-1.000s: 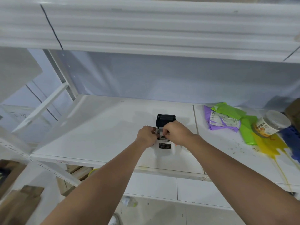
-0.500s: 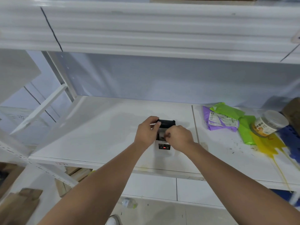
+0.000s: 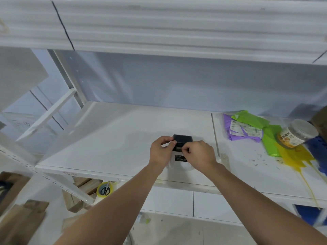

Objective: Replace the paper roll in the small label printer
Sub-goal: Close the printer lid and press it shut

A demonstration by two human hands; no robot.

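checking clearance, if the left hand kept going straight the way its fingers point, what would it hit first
The left hand points right, its fingers at the printer's black lid. Going on, it would likely press into that lid first, then meet the right hand; depth is hard to judge.

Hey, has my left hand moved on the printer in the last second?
Yes. The left hand has gone from the printer's white front up to the left edge of its black lid.
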